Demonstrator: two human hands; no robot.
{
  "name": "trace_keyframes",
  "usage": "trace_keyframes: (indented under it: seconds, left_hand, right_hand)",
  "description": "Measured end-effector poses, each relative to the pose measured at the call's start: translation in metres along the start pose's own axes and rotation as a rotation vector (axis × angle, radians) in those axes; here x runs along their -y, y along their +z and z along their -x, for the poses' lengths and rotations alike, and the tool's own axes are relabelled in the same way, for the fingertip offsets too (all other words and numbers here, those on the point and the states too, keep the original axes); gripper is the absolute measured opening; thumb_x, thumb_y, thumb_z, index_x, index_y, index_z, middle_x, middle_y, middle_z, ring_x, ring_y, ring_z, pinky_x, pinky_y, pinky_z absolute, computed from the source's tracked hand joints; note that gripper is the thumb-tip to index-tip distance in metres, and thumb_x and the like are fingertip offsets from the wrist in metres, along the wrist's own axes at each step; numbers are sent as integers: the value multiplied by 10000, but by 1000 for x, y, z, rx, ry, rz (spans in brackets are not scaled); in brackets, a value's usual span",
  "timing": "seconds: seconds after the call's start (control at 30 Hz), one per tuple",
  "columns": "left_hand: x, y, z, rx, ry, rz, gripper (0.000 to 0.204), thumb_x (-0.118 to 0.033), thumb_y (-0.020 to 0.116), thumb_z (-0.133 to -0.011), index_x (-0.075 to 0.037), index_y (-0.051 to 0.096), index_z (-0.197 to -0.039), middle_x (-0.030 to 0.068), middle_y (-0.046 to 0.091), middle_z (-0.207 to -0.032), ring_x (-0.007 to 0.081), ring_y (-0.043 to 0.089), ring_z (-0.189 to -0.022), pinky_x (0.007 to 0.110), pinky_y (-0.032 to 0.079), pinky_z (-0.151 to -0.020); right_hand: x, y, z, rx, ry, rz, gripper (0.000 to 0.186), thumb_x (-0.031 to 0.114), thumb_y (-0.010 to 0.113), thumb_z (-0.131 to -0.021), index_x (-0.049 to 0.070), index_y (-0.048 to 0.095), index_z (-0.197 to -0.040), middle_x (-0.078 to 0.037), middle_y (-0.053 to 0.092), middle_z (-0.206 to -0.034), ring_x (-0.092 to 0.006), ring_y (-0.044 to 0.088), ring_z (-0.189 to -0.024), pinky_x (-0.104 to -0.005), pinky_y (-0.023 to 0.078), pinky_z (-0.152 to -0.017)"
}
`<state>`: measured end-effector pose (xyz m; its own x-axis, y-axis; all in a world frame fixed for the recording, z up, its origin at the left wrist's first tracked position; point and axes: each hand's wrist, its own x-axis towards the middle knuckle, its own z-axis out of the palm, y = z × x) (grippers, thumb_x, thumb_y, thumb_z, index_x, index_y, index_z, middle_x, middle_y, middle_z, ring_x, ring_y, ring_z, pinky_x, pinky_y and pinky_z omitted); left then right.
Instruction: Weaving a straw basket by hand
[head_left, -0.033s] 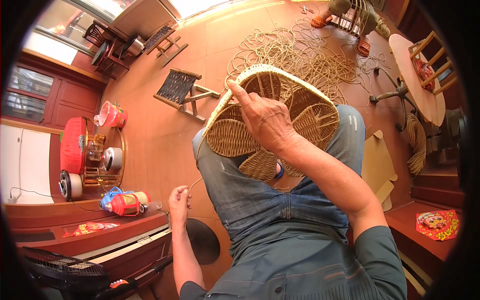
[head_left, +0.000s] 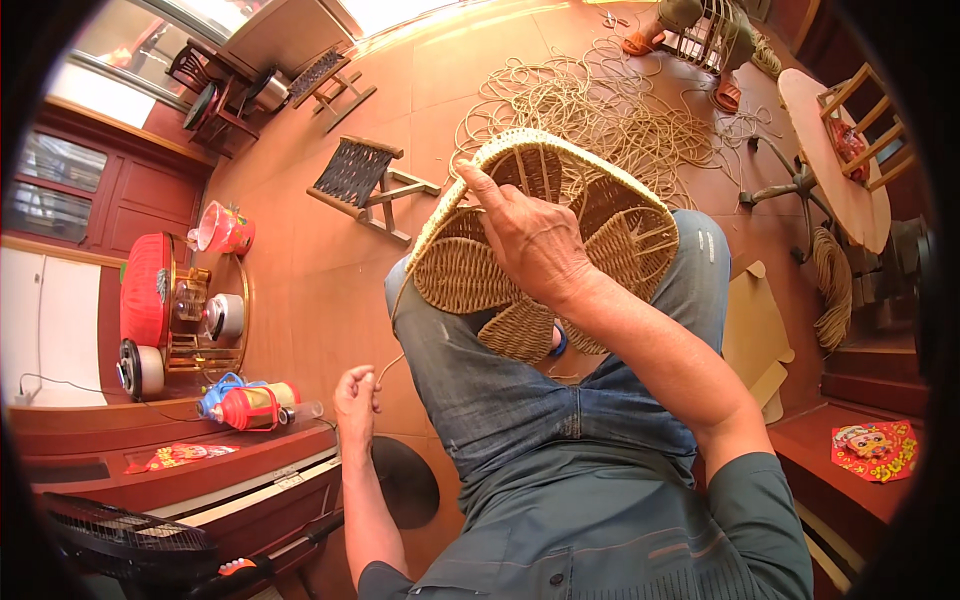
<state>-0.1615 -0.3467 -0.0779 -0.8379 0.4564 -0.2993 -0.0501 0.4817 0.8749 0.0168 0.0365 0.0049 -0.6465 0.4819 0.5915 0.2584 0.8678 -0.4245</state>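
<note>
A woven rope seat panel [head_left: 468,276] with brown petal shapes and a pale wrapped rim rests across my thighs. My right hand [head_left: 535,235] reaches over it, index finger stretched to the rim's upper left. Its other fingers are curled under and mostly hidden, so what they grip does not show. A thin tan cord [head_left: 391,366] runs from the panel's left edge past my left knee. Low at the left, my left hand [head_left: 356,396] is closed on the cord's end in a pinch, away from the panel.
Loose rope [head_left: 590,110] lies tangled on the floor beyond the panel. A folding stool [head_left: 356,172] stands to the left, with flasks [head_left: 255,405] nearer. Cardboard [head_left: 755,325] leans by my right leg. Another person's sandalled foot [head_left: 727,95] is at the far right.
My left hand has shifted very slightly upward with the cord. The right hand and the panel look unmoved.
</note>
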Motion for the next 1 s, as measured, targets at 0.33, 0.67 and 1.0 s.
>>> trace_keyframes:
  seconds: [0.33,0.67,1.0]
  left_hand:
    - [-156,128,31,37,546,-120,133,-62,712,-1051,-7,774,-1155,84,752,-943,183,717,-853,347,576,-795]
    - [-204,212,-5,-30,1089,-404,218,-10,721,-979,-37,726,-1195,133,697,-1120,340,691,-1056,435,570,-930]
    - [-209,244,-20,-8,1242,-447,152,-27,749,-965,-67,723,-1109,104,720,-995,328,692,-960,439,573,-845]
  right_hand:
    - [-2,-19,26,-28,448,-852,378,39,703,-1066,103,674,-1438,-27,684,-910,-95,634,-728,-270,550,-670]
    - [-35,-55,43,116,535,-922,173,36,633,-1114,32,623,-1287,-12,698,-885,-68,626,-803,-243,522,-734]
    - [-71,-103,26,28,468,-918,138,96,591,-1163,54,568,-1292,-16,686,-960,-80,600,-832,-229,501,-738]
